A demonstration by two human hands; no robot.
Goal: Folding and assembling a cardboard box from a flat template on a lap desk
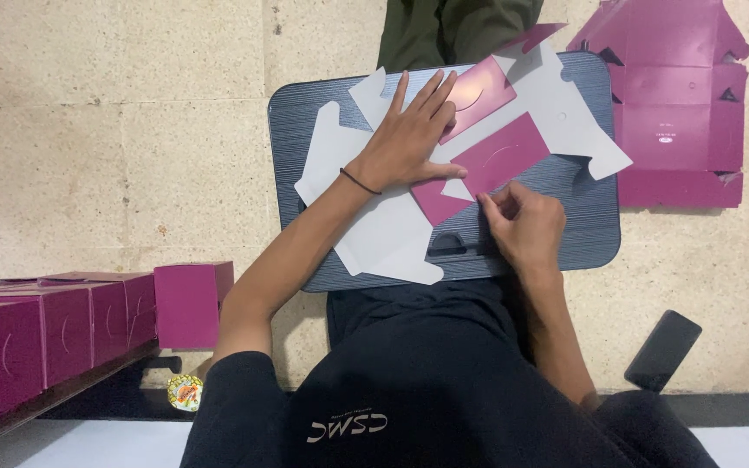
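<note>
**Inspector:** Your left hand (409, 139) is lying flat, fingers spread wide, pressing down on the box blank (478, 147). It is gripping nothing.

**Second inspector:** And where is that blank sitting?

**Inspector:** It is lying unfolded on the dark ribbed surface (595, 225) across your lap, white side up, with magenta flaps turned over near the middle. Its edges are hanging past the surface on the left and top right.

**Second inspector:** What is your right hand (524, 224) doing?

**Inspector:** It is curling in a narrow grip, fingertips pinching the lower edge of a magenta flap just beside the left thumb.

**Second inspector:** What else is lying around you?

**Inspector:** A second flat magenta blank (678, 104) is lying on the floor (132, 130) at upper right, well apart. Finished magenta boxes (62, 325) are standing in a row at lower left. A dark phone (662, 351) is lying on the floor by your right arm.
</note>
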